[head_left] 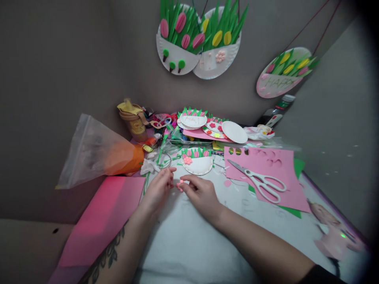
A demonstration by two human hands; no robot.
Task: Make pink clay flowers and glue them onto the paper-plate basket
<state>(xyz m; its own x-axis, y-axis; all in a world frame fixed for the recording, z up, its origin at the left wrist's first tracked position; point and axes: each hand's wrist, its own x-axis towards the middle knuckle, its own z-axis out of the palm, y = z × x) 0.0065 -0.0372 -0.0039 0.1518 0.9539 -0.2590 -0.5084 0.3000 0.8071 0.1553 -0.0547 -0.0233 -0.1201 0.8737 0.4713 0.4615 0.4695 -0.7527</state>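
Observation:
My right hand [203, 193] pinches a small pink clay flower [180, 184] between thumb and fingertips. Close beside it on the left, my left hand [161, 184] has its fingers curled in with the fingertips together; anything between them is too small to make out. Just beyond both hands lies a paper-plate basket [201, 165], a white half-plate pocket with pink paper tulips and green paper grass. A pink clay flower [187, 160] sits on its upper left part.
White-handled scissors [262, 181] rest on punched pink paper [272, 165] at right. An orange-filled zip bag [103, 154] and a pink sheet [103, 217] are at left. Paper plates [234, 131] and a cup [134, 124] stand behind; finished plate baskets [179, 55] hang on the wall.

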